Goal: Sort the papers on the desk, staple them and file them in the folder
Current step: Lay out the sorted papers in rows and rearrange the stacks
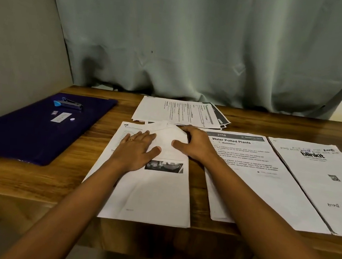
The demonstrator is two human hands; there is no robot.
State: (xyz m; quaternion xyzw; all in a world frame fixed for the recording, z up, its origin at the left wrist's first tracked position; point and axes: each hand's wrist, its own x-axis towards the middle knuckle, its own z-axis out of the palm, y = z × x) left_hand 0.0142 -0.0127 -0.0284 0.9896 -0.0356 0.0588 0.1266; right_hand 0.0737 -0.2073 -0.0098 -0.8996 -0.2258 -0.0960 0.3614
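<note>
The left grip [140,147] is pressing flat, fingers spread, on the paper stack [149,191]; the right grip [196,147] is pinching its far corner (stapler [68,104] lying left of the stack).

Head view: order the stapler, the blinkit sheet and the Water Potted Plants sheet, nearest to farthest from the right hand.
1. Water Potted Plants sheet, directly beside the right hand.
2. blinkit sheet, farther right.
3. stapler, far left on the purple folder.
</note>
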